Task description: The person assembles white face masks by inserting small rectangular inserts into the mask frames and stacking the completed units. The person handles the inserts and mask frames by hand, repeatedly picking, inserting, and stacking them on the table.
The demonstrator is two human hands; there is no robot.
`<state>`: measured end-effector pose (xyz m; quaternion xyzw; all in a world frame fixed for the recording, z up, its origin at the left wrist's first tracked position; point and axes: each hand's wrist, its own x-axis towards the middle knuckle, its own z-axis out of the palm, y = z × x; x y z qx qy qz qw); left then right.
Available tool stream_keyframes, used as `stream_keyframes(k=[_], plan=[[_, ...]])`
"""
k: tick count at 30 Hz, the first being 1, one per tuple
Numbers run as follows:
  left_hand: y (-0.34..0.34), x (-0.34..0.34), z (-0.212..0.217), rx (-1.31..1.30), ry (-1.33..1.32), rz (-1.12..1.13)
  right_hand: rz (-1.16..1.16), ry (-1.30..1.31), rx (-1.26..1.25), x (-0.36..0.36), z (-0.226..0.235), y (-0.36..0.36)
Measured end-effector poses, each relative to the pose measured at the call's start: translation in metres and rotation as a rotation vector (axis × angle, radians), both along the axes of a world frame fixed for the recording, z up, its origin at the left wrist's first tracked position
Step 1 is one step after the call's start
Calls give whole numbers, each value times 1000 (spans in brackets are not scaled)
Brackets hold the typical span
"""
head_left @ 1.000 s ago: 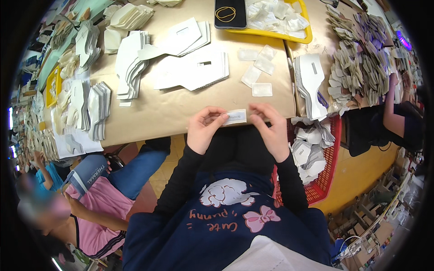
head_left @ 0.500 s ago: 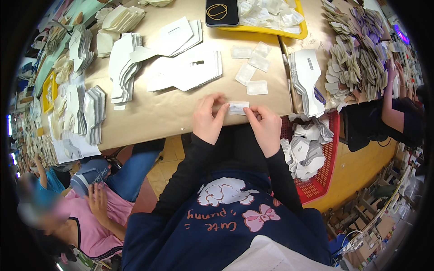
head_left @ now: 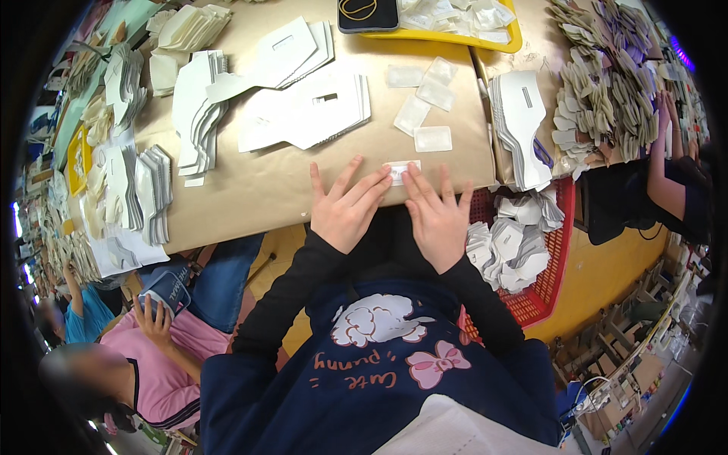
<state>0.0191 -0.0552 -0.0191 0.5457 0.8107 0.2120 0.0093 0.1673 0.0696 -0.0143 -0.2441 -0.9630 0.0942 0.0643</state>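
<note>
On the brown-covered table (head_left: 288,186) near its front edge lies a small white rectangular piece (head_left: 396,170), like a flat packet or label. My left hand (head_left: 341,216) rests its fingertips on the left end of it, fingers spread. From the other side, my right hand (head_left: 440,224) presses its outstretched fingertips on the right end. Neither hand grips it. Just beyond lie several translucent whitish rectangular pieces, the closest one (head_left: 433,139) lying flat above my right fingers. Part of the small piece is hidden under my fingertips.
Stacks of white cut-out sheets (head_left: 303,114) cover the table's left; another stack (head_left: 519,125) stands right. A yellow tray (head_left: 425,35) of whitish pieces sits behind, beside a dark phone (head_left: 368,17). A red basket (head_left: 557,250) is at right; a person in pink (head_left: 171,364) sits left.
Half a second ago my fingertips pinched the small piece at both ends. Now it lies flat on the table, and my fingers have stretched out and press it from above.
</note>
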Motion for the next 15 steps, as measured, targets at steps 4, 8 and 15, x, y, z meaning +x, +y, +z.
stream_keyframes(k=[4, 8, 15], plan=[[0, 0, 2, -9, -10, 5, -40, 5, 25, 5, -3, 1], [0, 1, 1, 1, -17, 11, -50, 33, -15, 5, -6, 1], [3, 11, 5, 38, -80, 118, -36, 281, -168, 19, -1, 16]])
